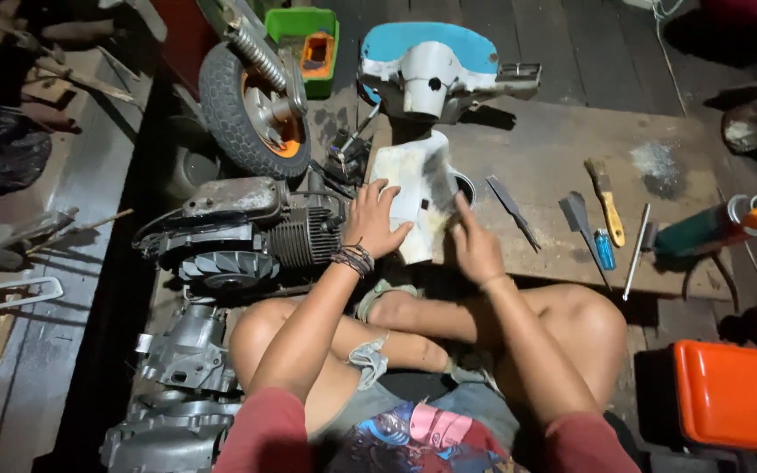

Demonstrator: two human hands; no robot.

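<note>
I sit cross-legged on the floor in front of a low wooden board (pixel 562 158). My left hand (pixel 373 219) rests spread on a dirty white plastic scooter panel (pixel 413 188) and holds it by its left side. My right hand (pixel 475 245) touches the panel's right edge with the forefinger stretched up along it. Beaded bracelets circle my left wrist.
A small engine (pixel 247 232) and a wheel (pixel 251 105) lie to the left, engine cases below them. A blue and white scooter body part (pixel 435 61) stands beyond the board. On the board lie a putty knife (pixel 604 200), blades, a blue lighter (pixel 604 250), a spray can (pixel 716 226). An orange case (pixel 738 394) sits at right.
</note>
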